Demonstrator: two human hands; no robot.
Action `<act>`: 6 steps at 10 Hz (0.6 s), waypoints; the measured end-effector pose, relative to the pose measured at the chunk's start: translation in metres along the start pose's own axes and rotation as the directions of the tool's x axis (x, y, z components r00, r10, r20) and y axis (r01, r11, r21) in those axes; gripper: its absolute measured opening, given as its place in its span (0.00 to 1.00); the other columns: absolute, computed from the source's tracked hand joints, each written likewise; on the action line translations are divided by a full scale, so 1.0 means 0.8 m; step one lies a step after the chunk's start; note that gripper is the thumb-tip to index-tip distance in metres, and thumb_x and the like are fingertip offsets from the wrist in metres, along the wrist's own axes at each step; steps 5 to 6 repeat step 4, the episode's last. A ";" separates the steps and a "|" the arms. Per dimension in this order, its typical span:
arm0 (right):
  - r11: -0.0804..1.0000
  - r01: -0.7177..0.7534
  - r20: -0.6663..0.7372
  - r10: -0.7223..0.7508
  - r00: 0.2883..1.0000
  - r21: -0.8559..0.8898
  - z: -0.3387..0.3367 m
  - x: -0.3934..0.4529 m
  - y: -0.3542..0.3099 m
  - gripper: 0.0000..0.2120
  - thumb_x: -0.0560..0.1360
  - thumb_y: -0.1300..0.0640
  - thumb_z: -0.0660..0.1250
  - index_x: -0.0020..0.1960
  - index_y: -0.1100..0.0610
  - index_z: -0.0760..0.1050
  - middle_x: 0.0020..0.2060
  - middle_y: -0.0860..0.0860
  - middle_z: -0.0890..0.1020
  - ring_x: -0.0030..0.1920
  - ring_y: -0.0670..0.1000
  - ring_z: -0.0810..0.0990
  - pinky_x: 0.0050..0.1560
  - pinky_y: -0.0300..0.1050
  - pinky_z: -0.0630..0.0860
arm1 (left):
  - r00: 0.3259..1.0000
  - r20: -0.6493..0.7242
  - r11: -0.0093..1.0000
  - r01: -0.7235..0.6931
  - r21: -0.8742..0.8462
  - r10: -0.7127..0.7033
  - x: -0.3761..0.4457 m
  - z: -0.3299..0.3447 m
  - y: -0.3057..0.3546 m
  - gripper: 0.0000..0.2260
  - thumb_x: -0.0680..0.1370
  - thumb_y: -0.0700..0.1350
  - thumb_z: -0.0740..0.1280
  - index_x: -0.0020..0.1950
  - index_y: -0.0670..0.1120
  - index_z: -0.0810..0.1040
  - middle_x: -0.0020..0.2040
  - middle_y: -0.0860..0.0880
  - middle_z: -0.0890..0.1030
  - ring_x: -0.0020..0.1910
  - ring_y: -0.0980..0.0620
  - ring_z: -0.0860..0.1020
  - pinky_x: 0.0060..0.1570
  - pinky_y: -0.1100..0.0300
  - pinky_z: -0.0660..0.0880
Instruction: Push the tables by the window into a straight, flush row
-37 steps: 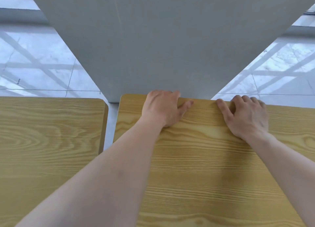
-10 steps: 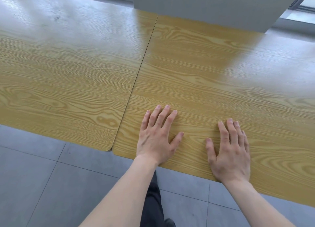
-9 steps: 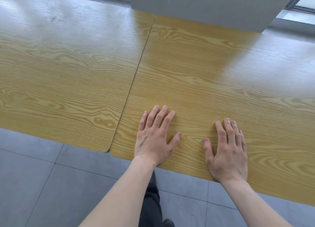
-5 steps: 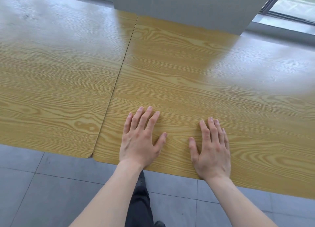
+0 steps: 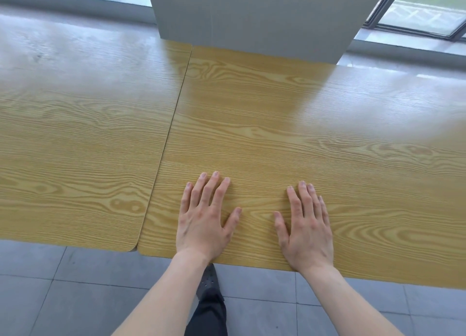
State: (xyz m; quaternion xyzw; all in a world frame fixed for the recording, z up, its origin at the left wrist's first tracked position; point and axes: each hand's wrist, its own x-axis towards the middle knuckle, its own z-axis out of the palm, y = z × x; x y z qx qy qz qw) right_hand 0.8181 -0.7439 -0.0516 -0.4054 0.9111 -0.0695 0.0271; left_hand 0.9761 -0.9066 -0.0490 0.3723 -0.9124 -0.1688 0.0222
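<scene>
Wood-grain laminate covers two tabletops set side by side, the left tabletop [image 5: 75,139] and the right tabletop [image 5: 302,124] meeting along a thin seam, their far edges against a grey pillar [image 5: 252,15] below the window [image 5: 426,13]. Both hands lie open and flat, fingers spread, near the right tabletop's near edge: left hand [image 5: 204,219], right hand [image 5: 306,224]. Grey floor tiles [image 5: 75,298] show below.

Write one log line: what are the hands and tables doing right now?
hands: left hand, right hand flat on right table | holding: nothing | left table: side by side, thin seam | near edges: slightly offset
</scene>
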 end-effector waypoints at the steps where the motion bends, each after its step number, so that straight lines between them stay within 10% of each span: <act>1: 0.999 -0.009 0.102 0.012 0.995 -0.031 -0.015 0.004 -0.003 0.33 0.82 0.38 0.49 0.81 0.55 0.59 0.81 0.56 0.57 0.82 0.55 0.50 0.81 0.56 0.52 | 0.999 0.053 1.000 -0.005 0.013 0.005 0.001 -0.007 0.000 0.31 0.81 0.68 0.49 0.82 0.58 0.51 0.83 0.56 0.50 0.82 0.54 0.40 0.80 0.48 0.39; 3: 0.999 -0.046 0.384 0.038 0.922 0.012 -0.094 0.025 -0.001 0.31 0.84 0.38 0.47 0.82 0.51 0.54 0.83 0.51 0.53 0.83 0.52 0.49 0.81 0.50 0.50 | 0.978 0.205 0.999 0.035 0.032 -0.040 0.020 -0.072 0.026 0.30 0.82 0.65 0.51 0.82 0.57 0.53 0.83 0.54 0.54 0.82 0.50 0.50 0.80 0.50 0.48; 6: 0.996 -0.077 0.452 0.049 0.891 0.042 -0.145 0.022 0.009 0.30 0.84 0.38 0.49 0.81 0.52 0.57 0.82 0.52 0.58 0.81 0.53 0.54 0.79 0.51 0.55 | 0.969 0.245 0.997 -0.012 0.080 -0.008 0.023 -0.122 0.053 0.29 0.82 0.65 0.52 0.80 0.55 0.59 0.81 0.54 0.62 0.80 0.50 0.58 0.78 0.51 0.56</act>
